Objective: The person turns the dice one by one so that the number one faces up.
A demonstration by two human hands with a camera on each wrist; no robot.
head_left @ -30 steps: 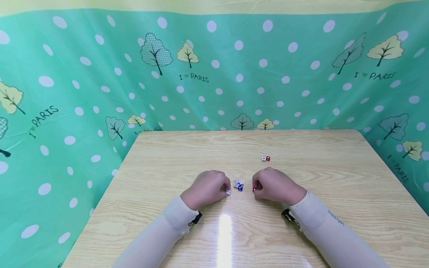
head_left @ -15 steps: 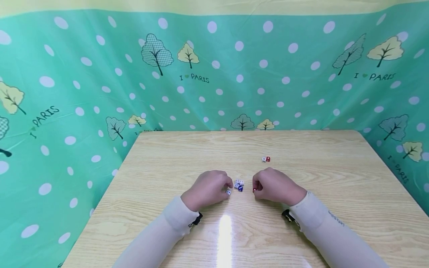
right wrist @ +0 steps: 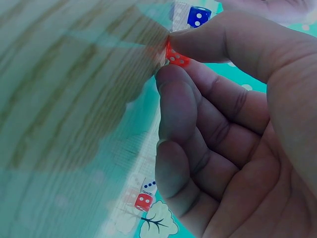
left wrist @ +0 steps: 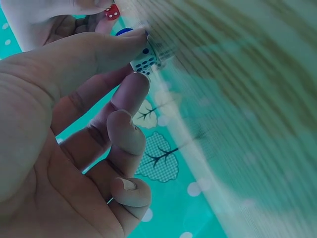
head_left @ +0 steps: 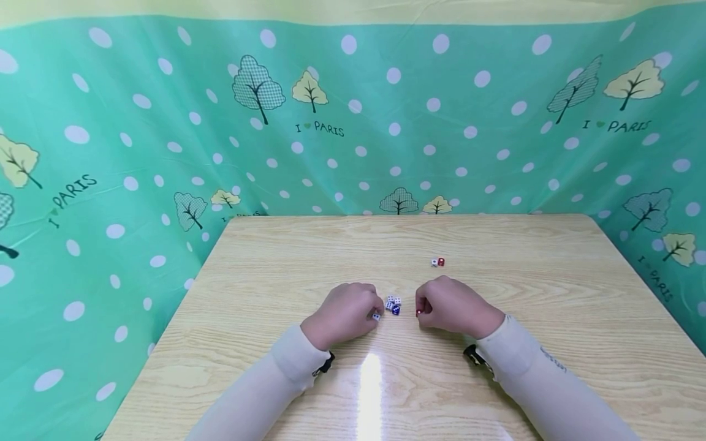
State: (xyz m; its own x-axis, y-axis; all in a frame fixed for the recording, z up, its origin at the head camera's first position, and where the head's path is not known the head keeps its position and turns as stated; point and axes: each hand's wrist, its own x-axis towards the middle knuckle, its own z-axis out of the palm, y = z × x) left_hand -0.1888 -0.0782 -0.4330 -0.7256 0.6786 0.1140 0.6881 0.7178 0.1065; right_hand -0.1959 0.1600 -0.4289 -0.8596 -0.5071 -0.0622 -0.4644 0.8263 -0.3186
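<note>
At the wooden counter [head_left: 309, 251], the left grip [head_left: 346, 313] is pinching a white die [head_left: 377, 316]; toward three o'clock from it, the right grip [head_left: 455, 306] is pinching a red die [right wrist: 178, 59].

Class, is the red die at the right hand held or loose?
Held: the right wrist view shows the right hand pinching the red die between thumb and fingers.

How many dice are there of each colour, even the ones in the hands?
White dice: 5
Red dice: 2
Blue dice: 1
Total in sight: 8
</note>
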